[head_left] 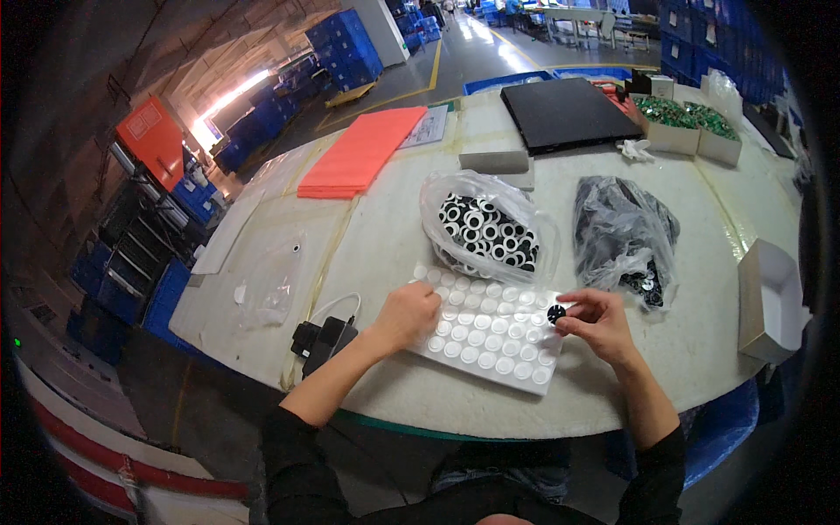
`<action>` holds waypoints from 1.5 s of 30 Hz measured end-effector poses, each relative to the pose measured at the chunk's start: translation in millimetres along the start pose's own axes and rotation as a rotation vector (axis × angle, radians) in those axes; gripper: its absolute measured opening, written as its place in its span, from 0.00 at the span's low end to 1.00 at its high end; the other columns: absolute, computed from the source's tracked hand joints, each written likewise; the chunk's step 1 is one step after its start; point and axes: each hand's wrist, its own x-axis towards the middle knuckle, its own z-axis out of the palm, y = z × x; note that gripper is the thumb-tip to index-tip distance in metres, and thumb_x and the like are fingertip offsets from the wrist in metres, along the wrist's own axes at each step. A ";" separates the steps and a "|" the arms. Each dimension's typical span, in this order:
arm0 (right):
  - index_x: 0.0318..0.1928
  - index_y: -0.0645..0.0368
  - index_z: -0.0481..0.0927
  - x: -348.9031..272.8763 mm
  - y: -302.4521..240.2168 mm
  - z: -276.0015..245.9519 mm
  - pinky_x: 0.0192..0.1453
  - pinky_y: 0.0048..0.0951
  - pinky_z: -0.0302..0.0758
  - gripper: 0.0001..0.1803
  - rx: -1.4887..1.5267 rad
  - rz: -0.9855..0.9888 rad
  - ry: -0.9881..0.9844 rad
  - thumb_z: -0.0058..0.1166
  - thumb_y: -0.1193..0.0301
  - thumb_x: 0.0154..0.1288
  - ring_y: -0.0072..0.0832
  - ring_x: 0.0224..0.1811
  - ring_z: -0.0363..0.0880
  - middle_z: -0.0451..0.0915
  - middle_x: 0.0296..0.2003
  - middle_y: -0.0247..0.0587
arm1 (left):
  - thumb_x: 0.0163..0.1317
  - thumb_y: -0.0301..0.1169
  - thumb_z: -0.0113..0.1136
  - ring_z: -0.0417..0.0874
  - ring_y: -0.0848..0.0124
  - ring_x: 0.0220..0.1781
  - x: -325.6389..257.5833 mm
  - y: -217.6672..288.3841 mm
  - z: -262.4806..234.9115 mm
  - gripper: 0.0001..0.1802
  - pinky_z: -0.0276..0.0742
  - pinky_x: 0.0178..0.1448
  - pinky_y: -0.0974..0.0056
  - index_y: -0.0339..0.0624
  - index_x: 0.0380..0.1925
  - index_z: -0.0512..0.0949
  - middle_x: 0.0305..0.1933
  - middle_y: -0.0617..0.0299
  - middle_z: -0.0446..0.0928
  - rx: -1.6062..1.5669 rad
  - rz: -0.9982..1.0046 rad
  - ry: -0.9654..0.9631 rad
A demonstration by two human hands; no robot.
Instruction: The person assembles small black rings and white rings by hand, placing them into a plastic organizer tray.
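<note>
A white tray (pixel 516 382) with rows of round white pieces lies on the table in front of me. Between the thumb and fingers of my right hand (pixel 599 324) is a small black round disc (pixel 556 314), held over the tray's right edge. My left hand (pixel 411 313) rests at the tray's left side with its fingers curled together; whatever they pinch is hidden. Just behind the tray stands an open clear plastic bag (pixel 547 236) full of black-and-white rings (pixel 490 229). To its right lies a crumpled plastic bag (pixel 617 219) with black discs showing at its mouth.
A black adapter with a cable (pixel 328 341) sits left of my left forearm. Farther back are orange-red sheets (pixel 363 153), a black flat panel (pixel 569 114) and boxes of green parts (pixel 669 136). An open white box (pixel 770 302) stands at the right edge.
</note>
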 end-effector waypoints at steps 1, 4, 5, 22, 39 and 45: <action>0.42 0.69 0.78 0.1 4.3 -1.2 0.37 0.22 0.80 0.14 0.003 0.024 -0.010 0.62 0.82 0.53 0.23 0.31 0.82 0.83 0.31 0.43 | 0.47 0.28 0.59 0.79 0.61 0.29 0.2 -1.5 -1.3 0.05 0.75 0.33 0.60 0.38 0.23 0.76 0.25 0.56 0.75 0.001 0.006 0.003; 0.38 0.69 0.79 0.2 11.6 -5.6 0.37 0.23 0.80 0.12 0.007 0.057 -0.029 0.64 0.80 0.52 0.24 0.30 0.82 0.82 0.29 0.43 | 0.51 0.25 0.56 0.80 0.65 0.26 -0.1 -2.8 -12.8 0.05 0.75 0.29 0.65 0.36 0.28 0.77 0.23 0.55 0.78 -0.348 -0.410 -0.040; 0.37 0.70 0.80 -0.3 8.5 -3.5 0.36 0.22 0.79 0.11 -0.037 0.042 -0.026 0.64 0.79 0.53 0.24 0.30 0.82 0.83 0.29 0.43 | 0.54 0.25 0.55 0.81 0.68 0.25 -0.6 -2.1 -18.1 0.05 0.75 0.28 0.68 0.35 0.30 0.77 0.22 0.55 0.79 -0.615 -0.616 -0.029; 0.40 0.72 0.81 -3.3 10.6 6.0 0.36 0.23 0.81 0.12 0.061 0.150 -0.029 0.61 0.75 0.58 0.26 0.30 0.83 0.83 0.30 0.47 | 0.59 0.21 0.58 0.81 0.71 0.36 52.6 124.4 13.6 0.05 0.79 0.42 0.71 0.32 0.36 0.78 0.40 0.56 0.80 -1.018 -0.217 0.226; 0.41 0.70 0.81 -7.1 -1.0 6.0 0.38 0.24 0.80 0.11 0.050 0.123 -0.099 0.60 0.77 0.58 0.23 0.32 0.82 0.83 0.31 0.43 | 0.60 0.21 0.58 0.82 0.74 0.33 53.9 135.6 14.8 0.05 0.79 0.38 0.72 0.30 0.36 0.78 0.33 0.57 0.81 -1.561 -0.479 0.199; 0.40 0.70 0.81 -7.9 6.7 2.8 0.37 0.24 0.80 0.10 -0.037 0.105 -0.071 0.59 0.77 0.58 0.23 0.31 0.82 0.83 0.30 0.42 | 0.62 0.24 0.58 0.81 0.76 0.34 49.7 129.5 21.8 0.07 0.78 0.39 0.73 0.30 0.38 0.79 0.34 0.58 0.81 -1.706 -0.512 -0.037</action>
